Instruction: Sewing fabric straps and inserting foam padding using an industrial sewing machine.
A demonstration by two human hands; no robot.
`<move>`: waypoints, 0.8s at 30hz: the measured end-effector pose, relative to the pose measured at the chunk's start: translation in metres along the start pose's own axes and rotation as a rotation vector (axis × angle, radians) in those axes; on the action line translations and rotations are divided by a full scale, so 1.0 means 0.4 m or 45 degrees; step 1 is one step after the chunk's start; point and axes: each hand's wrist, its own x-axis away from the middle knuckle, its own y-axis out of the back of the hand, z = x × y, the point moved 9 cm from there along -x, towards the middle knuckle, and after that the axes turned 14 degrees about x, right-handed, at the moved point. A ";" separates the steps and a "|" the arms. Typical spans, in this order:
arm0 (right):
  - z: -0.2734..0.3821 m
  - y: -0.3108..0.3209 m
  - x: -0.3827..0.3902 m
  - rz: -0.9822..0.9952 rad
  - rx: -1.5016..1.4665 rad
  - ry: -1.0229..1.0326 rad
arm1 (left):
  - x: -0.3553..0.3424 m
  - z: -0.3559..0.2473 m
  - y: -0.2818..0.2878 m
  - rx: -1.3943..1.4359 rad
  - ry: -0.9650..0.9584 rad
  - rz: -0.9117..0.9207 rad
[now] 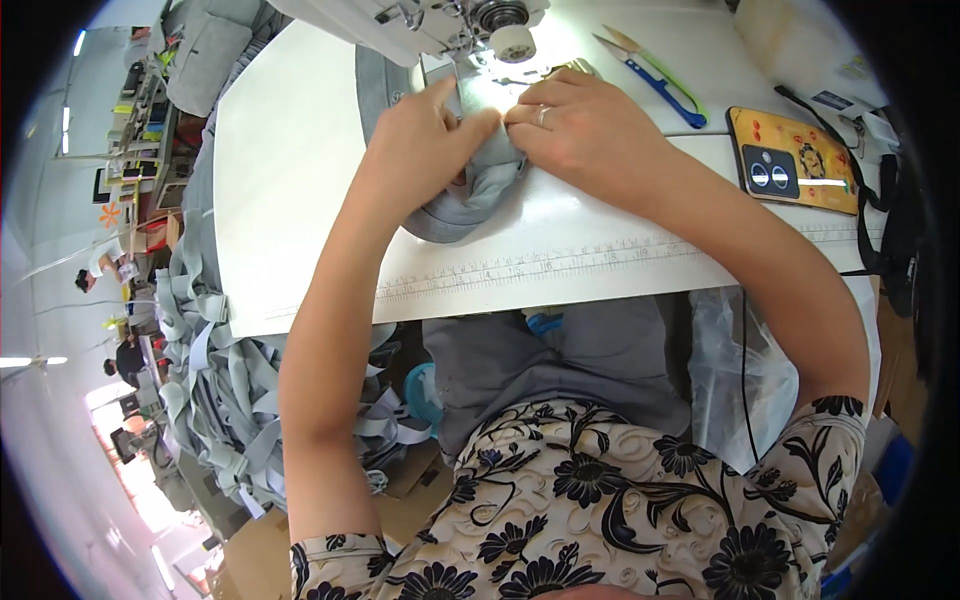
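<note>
While the grey fabric lies at twelve o'clock under the sewing machine, the right hand's fingers seem to pinch its edge; whether the left hand grips it, I cannot tell. Stitching looks partway done — the piece remains to come free. Numerals mark the ruler along the table's six-o'clock edge; no brand is legible.

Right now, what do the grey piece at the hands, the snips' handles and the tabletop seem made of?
Grey piece: likely matte cloth, as it folds and bunches softly. Handles: probably smooth plastic, judging by their solid bright blue and green. Tabletop: smooth, glossy white, perhaps laminate; it shows a bright sheen.
</note>
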 end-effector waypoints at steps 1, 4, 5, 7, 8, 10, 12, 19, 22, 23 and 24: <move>-0.016 -0.005 0.009 0.017 -0.024 -0.079 | 0.022 -0.002 -0.007 0.004 -0.002 0.001; -0.038 0.000 0.013 -0.021 -0.108 -0.165 | 0.058 0.007 -0.008 0.153 -0.059 -0.085; -0.043 0.010 0.013 -0.077 -0.167 -0.176 | 0.054 0.015 -0.008 0.209 -0.073 -0.093; -0.037 0.028 0.008 -0.127 -0.166 -0.104 | 0.054 0.022 -0.006 0.267 -0.080 -0.105; -0.027 0.040 0.007 -0.178 -0.161 -0.037 | 0.056 0.022 -0.004 0.268 -0.086 -0.114; -0.029 0.042 0.009 -0.173 -0.152 -0.033 | 0.053 0.026 -0.007 0.269 -0.095 -0.119; -0.031 0.036 0.011 -0.171 -0.142 -0.030 | 0.050 0.023 -0.007 0.252 -0.170 -0.146; -0.034 0.027 0.009 -0.195 -0.185 0.009 | 0.060 0.039 -0.016 0.303 0.005 -0.078; -0.029 0.029 0.013 -0.164 -0.143 0.018 | 0.067 0.040 -0.026 0.370 0.007 -0.034; -0.024 0.026 0.016 -0.135 -0.126 0.018 | 0.073 0.037 -0.030 0.365 0.012 -0.052; -0.020 0.028 0.018 -0.135 -0.121 0.021 | 0.076 0.032 -0.032 0.360 0.016 -0.071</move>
